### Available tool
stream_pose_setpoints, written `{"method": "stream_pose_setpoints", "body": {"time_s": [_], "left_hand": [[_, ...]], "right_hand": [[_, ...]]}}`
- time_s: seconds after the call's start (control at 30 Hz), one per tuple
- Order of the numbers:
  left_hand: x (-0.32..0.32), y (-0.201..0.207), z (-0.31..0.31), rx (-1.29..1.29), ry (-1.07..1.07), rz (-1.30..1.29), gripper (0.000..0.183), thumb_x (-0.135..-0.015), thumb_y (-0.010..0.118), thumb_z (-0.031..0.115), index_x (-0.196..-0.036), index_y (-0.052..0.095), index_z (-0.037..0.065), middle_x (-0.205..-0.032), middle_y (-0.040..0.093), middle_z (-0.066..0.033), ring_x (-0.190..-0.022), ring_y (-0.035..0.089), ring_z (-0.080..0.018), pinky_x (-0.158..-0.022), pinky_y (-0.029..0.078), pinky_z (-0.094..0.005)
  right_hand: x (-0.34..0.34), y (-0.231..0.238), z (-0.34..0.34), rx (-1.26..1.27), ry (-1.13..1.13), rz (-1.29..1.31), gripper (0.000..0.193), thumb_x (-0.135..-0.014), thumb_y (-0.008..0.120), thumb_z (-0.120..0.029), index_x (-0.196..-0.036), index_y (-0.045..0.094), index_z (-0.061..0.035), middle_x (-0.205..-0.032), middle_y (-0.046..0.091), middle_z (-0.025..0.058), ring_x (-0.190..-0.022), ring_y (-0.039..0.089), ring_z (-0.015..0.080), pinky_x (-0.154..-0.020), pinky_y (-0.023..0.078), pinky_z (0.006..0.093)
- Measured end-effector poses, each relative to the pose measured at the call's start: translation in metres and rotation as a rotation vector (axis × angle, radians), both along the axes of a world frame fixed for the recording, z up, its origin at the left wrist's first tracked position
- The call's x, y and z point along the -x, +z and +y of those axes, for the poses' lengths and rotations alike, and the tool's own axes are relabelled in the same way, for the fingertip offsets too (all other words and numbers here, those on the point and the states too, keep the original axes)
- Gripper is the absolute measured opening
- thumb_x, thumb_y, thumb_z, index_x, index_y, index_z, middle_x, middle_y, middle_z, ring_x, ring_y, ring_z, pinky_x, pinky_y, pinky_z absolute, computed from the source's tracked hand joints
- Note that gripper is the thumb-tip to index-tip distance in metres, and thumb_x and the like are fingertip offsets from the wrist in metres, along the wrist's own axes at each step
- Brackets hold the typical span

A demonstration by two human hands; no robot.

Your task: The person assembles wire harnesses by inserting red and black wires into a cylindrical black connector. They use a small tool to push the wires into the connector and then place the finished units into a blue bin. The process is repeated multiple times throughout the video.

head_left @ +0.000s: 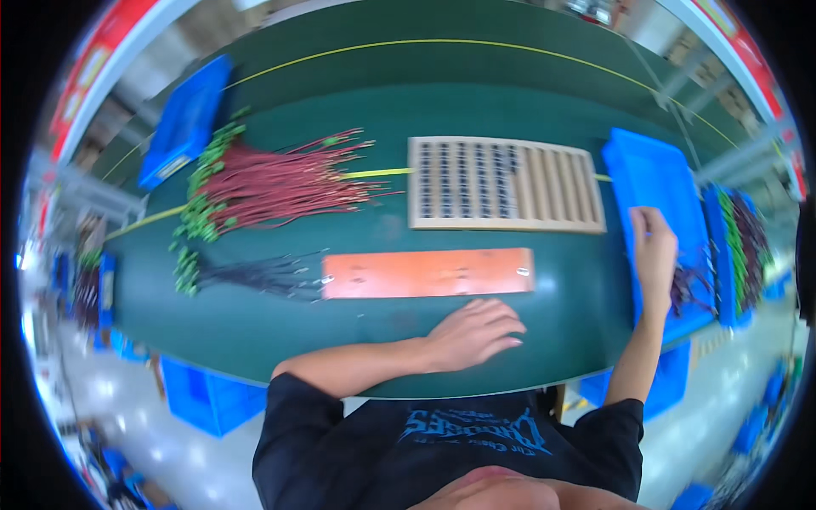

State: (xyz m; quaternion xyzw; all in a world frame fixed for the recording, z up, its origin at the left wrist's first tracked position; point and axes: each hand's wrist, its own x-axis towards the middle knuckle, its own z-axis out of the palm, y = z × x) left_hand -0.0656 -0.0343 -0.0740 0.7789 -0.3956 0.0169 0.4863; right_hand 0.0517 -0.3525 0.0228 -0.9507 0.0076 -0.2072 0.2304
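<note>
My left hand [476, 335] lies on the green table just in front of an orange board [427, 274], its fingers stretched out to the right. Nothing shows in it. Above a blue bin [636, 153] at the right, my right hand [654, 255] is raised with thumb and fingers drawn together. The hand is blurred, and whatever it may pinch is too small to make out. Dark wires [691, 289] lie in that bin beside my right wrist. Behind the board sits a wooden tray [508, 225] with grooves; its left part holds rows of small black pieces.
Red wires [280, 183] with green ends are spread at the left, and black wires [255, 274] lie nearer. A blue tray [189, 119] stands far left. Another blue bin [721, 255] holds green and dark wires at the far right. An open blue crate [217, 399] is below the table edge.
</note>
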Motion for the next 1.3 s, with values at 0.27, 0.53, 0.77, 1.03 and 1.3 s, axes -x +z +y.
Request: {"method": "stream_pose_setpoints", "body": {"time_s": [0.27,0.53,0.77,1.03,1.3], "left_hand": [[-0.008,0.025,0.084,-0.113,0.259,-0.444,0.013,-0.085,0.074,0.011,-0.097,0.070,0.009,-0.094,0.068,-0.0047,-0.091,0.068,-0.0254,-0.081,0.054,-0.0404],[-0.108,0.048,0.345,-1.056,0.926,-0.638,0.032,-0.084,0.066,0.009,-0.116,0.072,0.010,-0.103,0.069,-0.0080,-0.096,0.067,-0.0330,-0.085,0.055,-0.0457],[-0.125,0.069,0.392,-0.693,0.765,-0.345,0.011,-0.082,0.076,0.010,-0.092,0.077,0.005,-0.093,0.072,-0.0111,-0.089,0.070,-0.0339,-0.078,0.057,-0.0443],[-0.086,0.120,0.489,0.739,1.330,-0.100,0.011,-0.101,0.068,0.007,-0.106,0.065,-0.002,-0.094,0.074,-0.0149,-0.083,0.074,-0.0247,-0.073,0.060,-0.0332],[-0.018,0.202,0.458,-0.043,1.328,-0.721,0.006,-0.101,0.061,0.001,-0.104,0.065,-0.003,-0.099,0.072,-0.0123,-0.090,0.073,-0.0217,-0.082,0.057,-0.0332]], "right_hand": [[-0.107,-0.081,0.142,0.067,0.376,-0.067,0.030,-0.096,0.073,-0.028,-0.103,0.067,-0.0002,-0.096,0.068,0.0190,-0.090,0.068,0.0375,-0.077,0.054,0.0471],[-0.102,-0.095,0.149,0.128,0.375,-0.166,0.024,-0.094,0.075,-0.024,-0.100,0.065,-0.0030,-0.101,0.064,0.0151,-0.094,0.065,0.0374,-0.078,0.053,0.0490],[-0.104,-0.093,0.142,0.127,0.353,-0.136,0.022,-0.096,0.072,-0.024,-0.099,0.063,-0.0039,-0.101,0.063,0.0136,-0.095,0.066,0.0365,-0.078,0.054,0.0493],[-0.103,-0.097,0.146,0.142,0.366,-0.162,0.022,-0.097,0.071,-0.026,-0.099,0.061,-0.0058,-0.099,0.062,0.0133,-0.093,0.065,0.0365,-0.074,0.052,0.0500],[-0.105,-0.097,0.143,0.165,0.353,-0.128,0.023,-0.098,0.070,-0.027,-0.099,0.061,-0.0051,-0.099,0.062,0.0140,-0.092,0.065,0.0371,-0.078,0.051,0.0485]]}}
